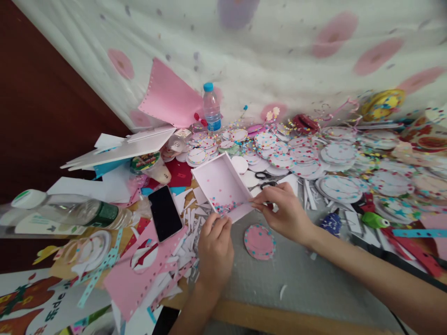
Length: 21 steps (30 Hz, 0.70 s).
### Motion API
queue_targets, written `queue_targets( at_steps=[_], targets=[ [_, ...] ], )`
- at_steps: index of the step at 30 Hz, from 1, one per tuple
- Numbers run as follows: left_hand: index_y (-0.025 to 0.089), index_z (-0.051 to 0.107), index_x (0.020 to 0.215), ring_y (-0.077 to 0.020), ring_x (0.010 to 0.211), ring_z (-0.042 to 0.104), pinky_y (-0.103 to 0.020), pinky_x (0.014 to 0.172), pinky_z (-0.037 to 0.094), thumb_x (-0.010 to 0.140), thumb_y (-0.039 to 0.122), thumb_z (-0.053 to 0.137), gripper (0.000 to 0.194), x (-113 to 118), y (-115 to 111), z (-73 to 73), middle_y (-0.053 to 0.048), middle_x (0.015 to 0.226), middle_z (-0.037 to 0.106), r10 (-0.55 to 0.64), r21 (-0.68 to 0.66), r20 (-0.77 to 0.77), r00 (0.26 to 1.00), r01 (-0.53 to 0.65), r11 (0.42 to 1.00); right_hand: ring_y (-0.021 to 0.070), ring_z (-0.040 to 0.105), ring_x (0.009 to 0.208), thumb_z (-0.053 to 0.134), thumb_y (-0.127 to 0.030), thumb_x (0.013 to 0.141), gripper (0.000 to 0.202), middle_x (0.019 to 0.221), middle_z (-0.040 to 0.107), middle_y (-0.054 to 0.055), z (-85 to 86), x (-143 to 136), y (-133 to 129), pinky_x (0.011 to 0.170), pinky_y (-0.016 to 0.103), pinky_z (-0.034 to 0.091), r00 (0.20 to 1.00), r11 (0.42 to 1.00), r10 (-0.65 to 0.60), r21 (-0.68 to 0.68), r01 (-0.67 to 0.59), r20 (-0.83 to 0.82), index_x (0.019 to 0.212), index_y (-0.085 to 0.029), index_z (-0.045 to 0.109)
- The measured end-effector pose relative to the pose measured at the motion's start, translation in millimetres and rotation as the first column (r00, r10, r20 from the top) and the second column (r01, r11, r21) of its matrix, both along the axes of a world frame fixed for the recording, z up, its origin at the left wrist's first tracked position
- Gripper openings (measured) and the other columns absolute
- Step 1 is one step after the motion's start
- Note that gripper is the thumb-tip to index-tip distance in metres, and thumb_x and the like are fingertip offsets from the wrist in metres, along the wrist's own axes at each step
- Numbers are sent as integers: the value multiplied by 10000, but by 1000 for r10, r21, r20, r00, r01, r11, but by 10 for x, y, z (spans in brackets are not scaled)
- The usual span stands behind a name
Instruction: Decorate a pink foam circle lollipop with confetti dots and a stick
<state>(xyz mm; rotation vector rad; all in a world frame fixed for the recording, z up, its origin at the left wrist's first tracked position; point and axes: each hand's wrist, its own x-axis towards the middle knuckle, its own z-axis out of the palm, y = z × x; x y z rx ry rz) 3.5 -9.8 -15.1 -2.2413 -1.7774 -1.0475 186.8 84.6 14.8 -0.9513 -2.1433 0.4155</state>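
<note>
A shallow white paper box (223, 177) sits tilted toward me, with small pink, red and blue paper dots (223, 206) gathered along its near side. My left hand (216, 246) has its fingers closed on the box's near left edge. At the near right corner, the fingers of my right hand (284, 211) are pinched together on the rim. Just in front of the box lies a pink paper disc (260, 242) edged with blue and red dots. Behind my right hand is a pair of black-handled scissors (263, 176).
Many dotted white discs (340, 188) are piled at the back and right. A phone (165, 213), paper scraps (190, 228) and a lying bottle (77, 209) fill the left. A small water bottle (211, 109) stands by the curtain. A green tool (375, 220) lies right.
</note>
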Motion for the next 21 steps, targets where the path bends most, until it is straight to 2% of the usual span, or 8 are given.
queue_targets(
  at_steps=[5, 11, 14, 17, 21],
  targets=[
    [88, 669, 1004, -257, 1013, 548, -410, 862, 526, 842, -5, 511, 245, 18, -22, 8, -89, 936, 707, -4, 12, -19, 1000, 4, 1000, 165, 576, 609, 530, -38, 791, 160, 627, 626, 8, -61, -131, 3, 682, 330, 304, 983, 998, 57, 26, -63, 172, 713, -177, 540],
    [105, 668, 1004, -260, 1007, 554, -414, 855, 529, 852, 8, 497, 249, 19, -21, 9, -84, 939, 707, 4, 16, -22, 1000, -4, 1000, 166, 580, 606, 504, -17, 784, 175, 622, 626, 13, -103, -167, 31, 686, 332, 299, 977, 997, 68, 30, -75, 203, 710, -169, 548],
    [115, 668, 996, -256, 1007, 557, -405, 855, 533, 846, 0, 496, 256, 10, -8, 19, -77, 931, 706, 3, 12, -4, 1000, -3, 1000, 154, 571, 593, 540, -48, 800, 150, 639, 645, 3, -93, -133, 34, 691, 334, 313, 993, 998, 52, 12, -54, 110, 732, -177, 575],
    [122, 668, 994, -247, 1009, 558, -399, 868, 532, 837, -11, 501, 265, -8, 8, 25, -74, 934, 702, -9, 1, 14, 1000, 9, 1000, 147, 561, 590, 630, -147, 808, 81, 675, 672, -3, -33, -81, 34, 689, 334, 345, 997, 998, -61, -23, 60, -50, 750, -199, 605],
    [128, 670, 990, -241, 1024, 551, -396, 875, 528, 839, -3, 507, 258, -61, 69, 19, -81, 942, 695, -7, 1, 40, 999, 6, 1000, 172, 586, 638, 699, -283, 775, 116, 682, 664, 6, 120, 7, -13, 617, 316, 410, 937, 956, -230, -243, 166, -263, 723, -222, 614]
  ],
)
